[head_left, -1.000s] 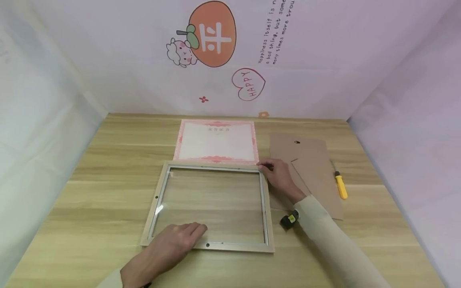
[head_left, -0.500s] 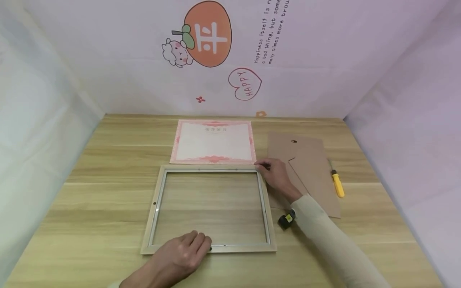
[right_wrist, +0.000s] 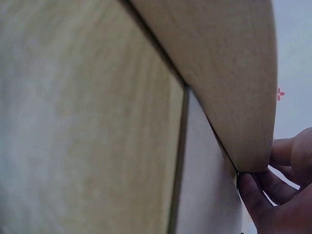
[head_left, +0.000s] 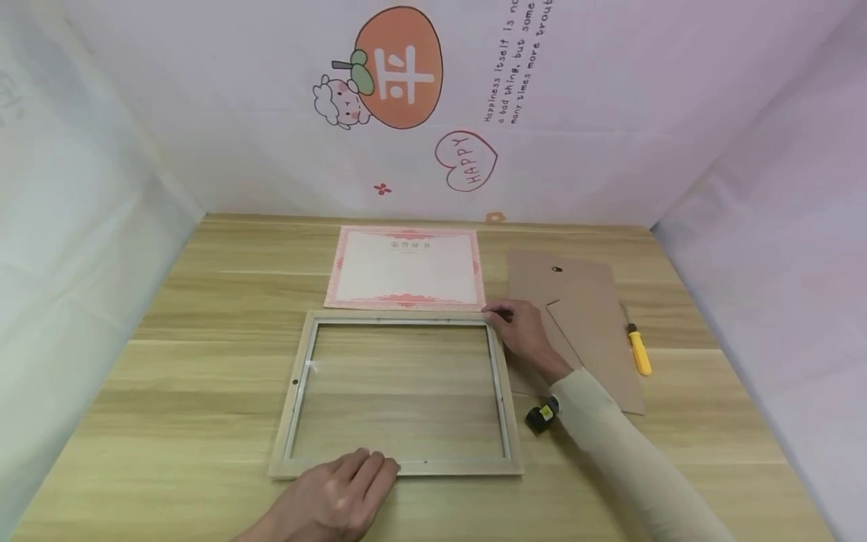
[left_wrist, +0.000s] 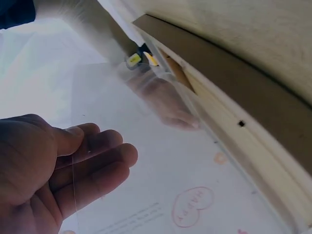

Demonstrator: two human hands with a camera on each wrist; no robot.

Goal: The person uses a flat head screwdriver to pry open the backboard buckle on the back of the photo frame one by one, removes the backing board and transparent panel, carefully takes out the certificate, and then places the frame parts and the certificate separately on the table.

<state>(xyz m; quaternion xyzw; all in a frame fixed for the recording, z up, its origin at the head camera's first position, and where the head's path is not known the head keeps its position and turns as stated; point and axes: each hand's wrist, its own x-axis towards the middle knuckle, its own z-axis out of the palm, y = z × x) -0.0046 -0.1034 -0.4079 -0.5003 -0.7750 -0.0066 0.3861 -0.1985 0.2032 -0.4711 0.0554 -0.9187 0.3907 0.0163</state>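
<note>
A pale wooden picture frame (head_left: 287,421) lies on the table with a clear sheet (head_left: 406,391) across its opening. At the frame's near side, my left hand (head_left: 339,489) pinches the edge of this sheet. The left wrist view shows the sheet's edge running between thumb and fingers, with the left fingers (left_wrist: 117,139) visible through it. My right hand (head_left: 521,331) grips the far right corner of the frame. In the right wrist view, thumb and fingers of the right hand (right_wrist: 292,190) close around that wooden corner.
A pink-bordered certificate (head_left: 406,271) lies just beyond the frame. To the right is a brown backing board (head_left: 596,331), partly under the right arm, with a yellow-handled screwdriver (head_left: 640,354) beside it. White printed cloth (head_left: 576,165) walls the table on three sides.
My left hand has drawn back toward the near rail and lower in view. Glare on the clear sheet has shifted. The right hand keeps its grip on the frame corner.
</note>
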